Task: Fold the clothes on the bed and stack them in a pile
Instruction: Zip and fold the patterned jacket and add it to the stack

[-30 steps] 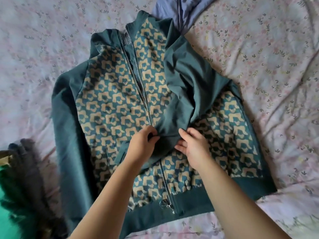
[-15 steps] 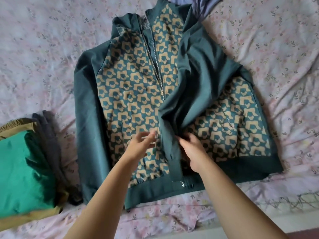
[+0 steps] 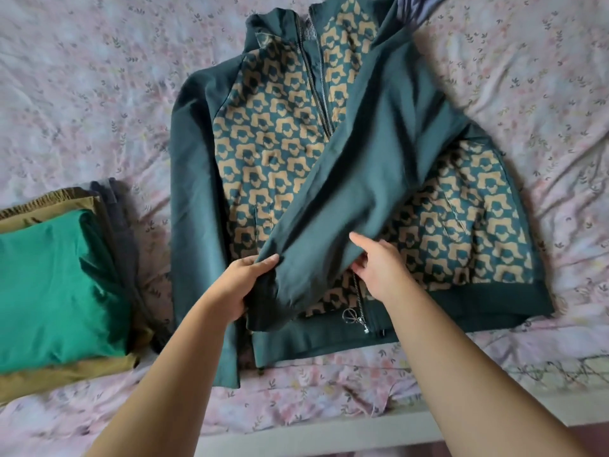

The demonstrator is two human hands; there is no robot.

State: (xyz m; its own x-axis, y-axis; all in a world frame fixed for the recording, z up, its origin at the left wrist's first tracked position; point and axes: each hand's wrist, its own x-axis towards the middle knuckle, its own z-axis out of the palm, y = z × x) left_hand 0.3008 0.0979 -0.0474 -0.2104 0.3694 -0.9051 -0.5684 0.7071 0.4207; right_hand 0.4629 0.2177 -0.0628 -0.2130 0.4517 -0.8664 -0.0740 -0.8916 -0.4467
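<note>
I'm holding the sleeve (image 3: pixel 362 179) across the jacket (image 3: pixel 270 143), left grip (image 3: pixel 244 285) clutching its cuff, right grip (image 3: pixel 382 272) pinching alongside. The jacket is lying on the bed (image 3: pixel 82 94), the folded pile (image 3: pixel 56 285) sitting just left.

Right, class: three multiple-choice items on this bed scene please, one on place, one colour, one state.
1. Where is the folded pile from the jacket? A on it; B left of it; C beyond its collar.
2. What colour is the pile's top garment? A red; B white; C green.
3. How does the sleeve held by the left hand lie? A across the jacket's front; B out on the sheet; C rolled up.
Answers: B, it sits beside the jacket; C, green cloth tops it; A, it crosses the zip.
</note>
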